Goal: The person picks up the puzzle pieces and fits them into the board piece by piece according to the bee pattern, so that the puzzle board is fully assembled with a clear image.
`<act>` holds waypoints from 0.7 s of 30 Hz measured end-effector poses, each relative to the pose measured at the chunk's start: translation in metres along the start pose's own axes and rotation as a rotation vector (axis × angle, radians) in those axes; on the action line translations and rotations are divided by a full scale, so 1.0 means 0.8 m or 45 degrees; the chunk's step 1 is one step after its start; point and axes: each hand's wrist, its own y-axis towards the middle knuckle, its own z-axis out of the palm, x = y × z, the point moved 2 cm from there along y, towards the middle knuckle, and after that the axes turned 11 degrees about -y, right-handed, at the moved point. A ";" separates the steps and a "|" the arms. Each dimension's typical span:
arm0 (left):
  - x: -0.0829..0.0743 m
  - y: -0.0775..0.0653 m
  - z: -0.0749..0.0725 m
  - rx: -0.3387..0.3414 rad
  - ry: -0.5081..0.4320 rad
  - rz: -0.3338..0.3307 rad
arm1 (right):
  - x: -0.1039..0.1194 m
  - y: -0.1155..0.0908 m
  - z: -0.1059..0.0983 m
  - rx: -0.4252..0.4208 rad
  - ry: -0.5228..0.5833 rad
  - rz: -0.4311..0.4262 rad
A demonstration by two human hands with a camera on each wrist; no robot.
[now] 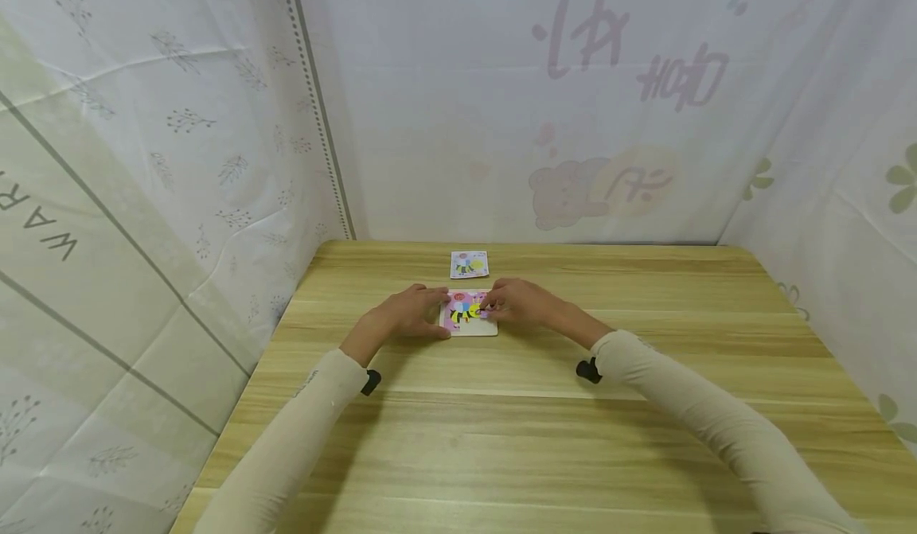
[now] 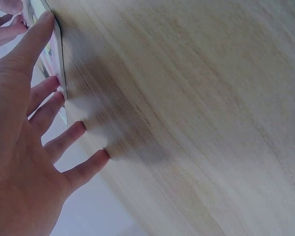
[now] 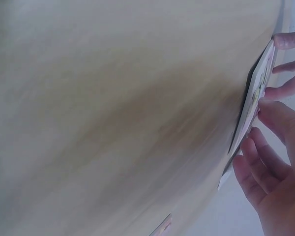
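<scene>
A small flat puzzle board (image 1: 469, 329) with a yellow-and-black bee picture lies on the table between both hands. My left hand (image 1: 414, 311) rests at its left side, thumb at the near corner and fingertips toward the far one. In the left wrist view the fingers (image 2: 65, 141) are spread and fairly straight, two of them touching the tabletop. My right hand (image 1: 523, 302) is over the board's right side, thumb and fingers pinching a small puzzle piece at the bee's head. Most of that piece is hidden by the fingertips.
A picture card (image 1: 469, 264) with a matching bee lies just behind the board. Beneath them is a wood-grain table (image 1: 458, 438), with printed curtains (image 1: 444, 104) at the back and sides. A pink-printed flat piece (image 3: 162, 227) shows at the bottom of the right wrist view.
</scene>
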 end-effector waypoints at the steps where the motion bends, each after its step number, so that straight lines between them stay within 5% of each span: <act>1: 0.000 0.000 0.000 0.003 0.002 -0.002 | 0.001 0.001 0.001 -0.002 0.004 -0.002; 21: 0.000 -0.004 -0.001 -0.018 0.000 0.026 | 0.025 0.018 0.013 -0.017 -0.013 -0.135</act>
